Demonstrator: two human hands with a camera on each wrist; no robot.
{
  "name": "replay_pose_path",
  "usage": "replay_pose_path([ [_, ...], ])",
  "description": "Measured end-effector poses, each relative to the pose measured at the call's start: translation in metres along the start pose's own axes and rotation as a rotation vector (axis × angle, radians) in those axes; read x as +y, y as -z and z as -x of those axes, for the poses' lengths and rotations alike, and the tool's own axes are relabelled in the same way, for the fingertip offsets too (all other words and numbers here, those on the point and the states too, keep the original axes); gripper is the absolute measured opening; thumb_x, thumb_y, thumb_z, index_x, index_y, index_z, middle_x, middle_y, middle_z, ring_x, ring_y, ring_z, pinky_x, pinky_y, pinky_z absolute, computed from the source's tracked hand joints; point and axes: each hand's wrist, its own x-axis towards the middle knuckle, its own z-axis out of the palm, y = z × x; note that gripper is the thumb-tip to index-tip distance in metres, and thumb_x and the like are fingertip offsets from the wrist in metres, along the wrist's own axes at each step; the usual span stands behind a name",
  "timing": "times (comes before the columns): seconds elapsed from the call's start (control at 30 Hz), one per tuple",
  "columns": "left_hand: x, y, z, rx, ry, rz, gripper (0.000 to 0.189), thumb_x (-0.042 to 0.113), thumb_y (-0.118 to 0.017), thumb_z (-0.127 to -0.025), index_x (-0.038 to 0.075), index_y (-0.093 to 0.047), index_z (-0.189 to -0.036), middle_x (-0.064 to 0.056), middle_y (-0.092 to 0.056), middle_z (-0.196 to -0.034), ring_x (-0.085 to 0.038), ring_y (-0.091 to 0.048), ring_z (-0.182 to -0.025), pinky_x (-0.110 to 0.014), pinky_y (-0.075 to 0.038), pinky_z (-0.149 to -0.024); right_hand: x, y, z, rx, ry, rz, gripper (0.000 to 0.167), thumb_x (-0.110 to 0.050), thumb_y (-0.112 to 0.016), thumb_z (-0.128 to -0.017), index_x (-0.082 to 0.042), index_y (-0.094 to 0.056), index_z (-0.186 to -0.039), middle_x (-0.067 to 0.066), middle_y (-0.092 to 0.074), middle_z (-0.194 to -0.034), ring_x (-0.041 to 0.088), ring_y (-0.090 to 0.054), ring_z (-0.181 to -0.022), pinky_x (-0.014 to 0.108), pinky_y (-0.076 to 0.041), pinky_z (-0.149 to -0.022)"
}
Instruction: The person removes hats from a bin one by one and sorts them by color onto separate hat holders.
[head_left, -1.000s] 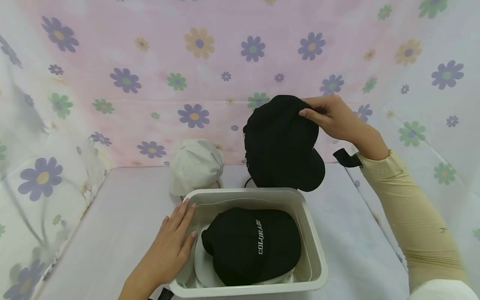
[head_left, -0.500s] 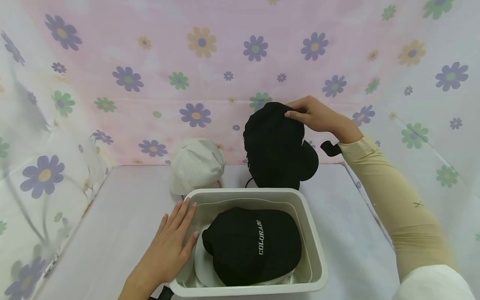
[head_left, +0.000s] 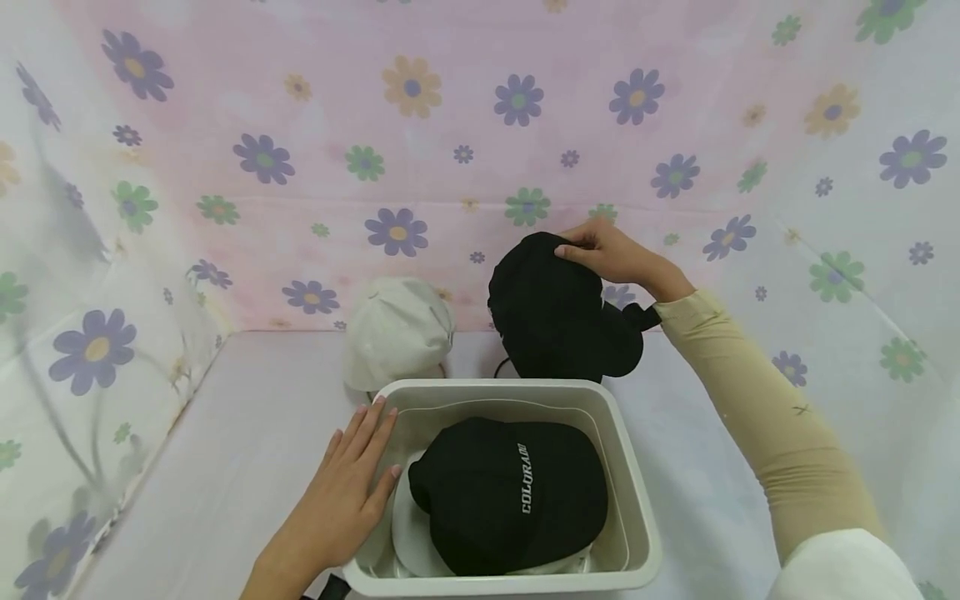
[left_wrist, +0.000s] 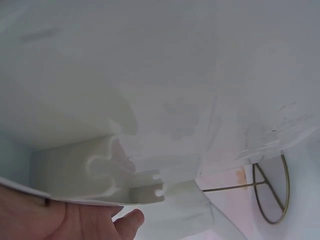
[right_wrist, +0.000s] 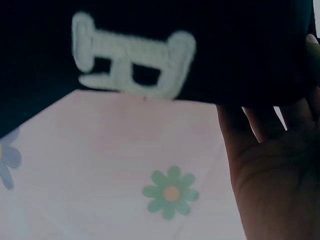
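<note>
My right hand pinches the crown of a black cap behind the bin, thumb on the near side. White raised embroidery on this cap shows close up in the right wrist view. My left hand rests with extended fingers on the left rim of a white plastic bin; the left wrist view shows the hand along an edge. Inside the bin lies another black cap lettered COLORADO, on top of a pale cap. What supports the upright black cap is mostly hidden.
A white cap stands upright behind the bin's left corner. In the left wrist view a thin metal wire stand shows at right. Flowered cloth encloses the pale tabletop at the back and sides.
My right hand has moved left and down with the black cap, which now sits lower behind the bin. The left hand stays on the rim.
</note>
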Motion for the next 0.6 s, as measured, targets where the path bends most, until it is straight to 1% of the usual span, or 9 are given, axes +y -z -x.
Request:
replay_pose_path([
  [0.07,0.000,0.000,0.000,-0.002,0.002,0.000,0.063,0.027,-0.054,-0.106,0.008,-0.029,-0.161,-0.007,-0.014,-0.171,-0.038,-0.014,-0.156,-0.071,-0.019,-0.116,0.003,-0.005,0.002,0.011,-0.001,-0.018,0.029,-0.008,-0.055,-0.105,-0.001,-0.068,-0.131,0.020,-0.072,-0.119,0.010,-0.072,-0.090,0.023,-0.055,-0.082],
  [0.13,0.000,0.000,0.000,-0.001,0.002,0.003,0.063,0.027,-0.054,-0.106,0.008,-0.029,-0.161,-0.007,-0.014,-0.171,-0.038,-0.014,-0.156,-0.071,-0.019,-0.116,0.006,-0.009,0.005,0.030,-0.002,-0.037,0.030,-0.008,-0.055,-0.105,-0.001,-0.067,-0.132,0.020,-0.072,-0.121,0.009,-0.072,-0.091,0.023,-0.056,-0.084],
  [0.3,0.000,0.000,0.001,0.002,0.005,0.012,0.062,0.025,-0.055,-0.105,0.007,-0.031,-0.160,-0.007,-0.015,-0.171,-0.038,-0.014,-0.156,-0.071,-0.019,-0.116,0.011,-0.018,0.009,0.102,-0.010,-0.096,0.029,-0.009,-0.056,-0.105,-0.001,-0.068,-0.130,0.021,-0.073,-0.117,0.013,-0.073,-0.084,0.025,-0.057,-0.081],
  [0.43,-0.001,0.000,0.001,0.005,0.004,0.025,0.062,0.026,-0.054,-0.106,0.006,-0.032,-0.160,-0.007,-0.015,-0.171,-0.038,-0.015,-0.156,-0.071,-0.019,-0.116,0.013,-0.025,0.008,0.157,-0.026,-0.139,0.029,-0.009,-0.057,-0.104,0.001,-0.068,-0.130,0.021,-0.072,-0.120,0.010,-0.073,-0.083,0.023,-0.058,-0.078],
  [0.53,-0.001,0.000,0.000,0.011,-0.002,0.033,0.061,0.026,-0.054,-0.106,0.006,-0.032,-0.159,-0.007,-0.016,-0.171,-0.039,-0.015,-0.155,-0.071,-0.019,-0.116,0.015,-0.031,0.009,0.170,-0.029,-0.161,0.029,-0.008,-0.059,-0.103,0.001,-0.068,-0.130,0.021,-0.071,-0.123,0.009,-0.073,-0.086,0.023,-0.058,-0.078],
  [0.6,-0.002,0.000,0.001,0.015,-0.006,0.036,0.061,0.026,-0.054,-0.106,0.005,-0.032,-0.159,-0.008,-0.016,-0.171,-0.039,-0.016,-0.155,-0.071,-0.019,-0.115,0.017,-0.034,0.009,0.163,-0.028,-0.168,0.029,-0.007,-0.059,-0.103,0.001,-0.068,-0.130,0.022,-0.070,-0.125,0.009,-0.073,-0.089,0.023,-0.059,-0.080],
])
